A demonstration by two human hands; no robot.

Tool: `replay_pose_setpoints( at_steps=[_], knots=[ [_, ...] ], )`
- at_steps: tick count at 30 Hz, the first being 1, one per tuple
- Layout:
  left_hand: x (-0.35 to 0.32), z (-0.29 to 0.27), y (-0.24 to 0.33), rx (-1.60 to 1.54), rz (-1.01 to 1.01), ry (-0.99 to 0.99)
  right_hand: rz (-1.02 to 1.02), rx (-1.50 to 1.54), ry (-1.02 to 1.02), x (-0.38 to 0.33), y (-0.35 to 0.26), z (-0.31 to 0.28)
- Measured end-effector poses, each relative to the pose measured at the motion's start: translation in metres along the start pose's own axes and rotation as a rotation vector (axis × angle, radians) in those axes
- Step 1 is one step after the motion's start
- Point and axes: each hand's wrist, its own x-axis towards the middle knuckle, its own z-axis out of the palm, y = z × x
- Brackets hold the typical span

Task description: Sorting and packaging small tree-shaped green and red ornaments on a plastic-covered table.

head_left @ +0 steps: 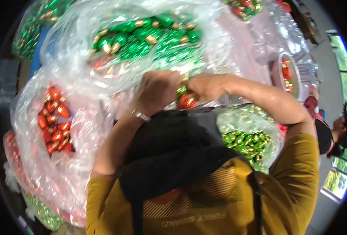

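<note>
Clear plastic for far bag (65,33), with green baubles (142,37) inside, gold-capped. Same for left bag (28,125), holding red baubles (58,135), and right bag (238,117), holding lime baubles (248,143). In pale oval tub (297,76) at right, more red and gold. Red bauble (186,102) between left hand (156,91) and right hand (205,87), just below right fingertips. Grip on both sides: curled nearly closed, fingertips partly hidden; cannot tell any firm hold.

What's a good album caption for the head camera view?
Bare left hand and right hand close together by a shiny red rounded ornament, near glossy green ornaments in clear plastic.
</note>
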Motion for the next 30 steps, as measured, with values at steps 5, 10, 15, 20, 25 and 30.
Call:
replay_pose_setpoints(
  at_steps=[5, 10, 15, 20, 25, 30],
  knots=[
    [0.013, -0.005, 0.007, 0.036, -0.032, -0.109, -0.2, 0.302, 0.148, -0.009, -0.001, -0.016],
    [0.016, -0.003, 0.004, -0.025, -0.051, -0.083, -0.143, 0.126, 0.023, 0.008, -0.005, -0.016],
    [0.025, -0.003, 0.009, -0.021, -0.04, -0.126, -0.037, 0.181, -0.04, 0.038, 0.013, 0.006],
    [0.026, -0.006, 0.001, 0.005, -0.079, -0.158, -0.213, -0.344, 0.253, 0.038, 0.013, 0.033],
    [0.023, -0.011, 0.0, 0.057, -0.031, -0.124, -0.64, -0.18, 0.464, 0.05, 0.021, 0.017],
    [0.02, -0.025, 0.004, 0.065, -0.04, -0.103, -0.654, -0.141, 0.322, 0.005, -0.013, -0.01]
  ],
)
